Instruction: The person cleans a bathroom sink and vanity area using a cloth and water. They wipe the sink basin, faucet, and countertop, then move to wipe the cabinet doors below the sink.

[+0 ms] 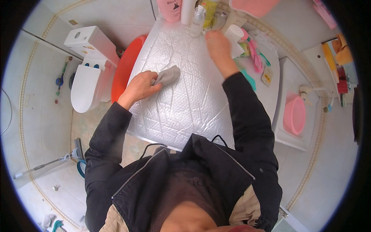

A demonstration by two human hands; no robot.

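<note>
My left hand (142, 85) grips a crumpled grey cloth (169, 76) over a silver foil-covered surface (185, 107). At the back of that surface my right hand (218, 45) is blurred by motion, its fingers curled. Whether anything is in it cannot be made out. Just left of the right hand's fingers stands a clear pump bottle (197, 24). Behind that bottle are a pink bottle (170, 10), a white bottle (187, 11) and a yellow-green bottle (209, 13). A white cylindrical container (235, 32) lies to the right of the right hand.
Pink packaging (255, 56) and a small yellow-and-beige packet (267, 76) lie right of the foil. Further right, a pink basin (294, 115) sits in a white sink (279, 121). A red tub (124, 72) and a white toilet (86, 88) stand on the left. A mop (68, 156) leans lower left.
</note>
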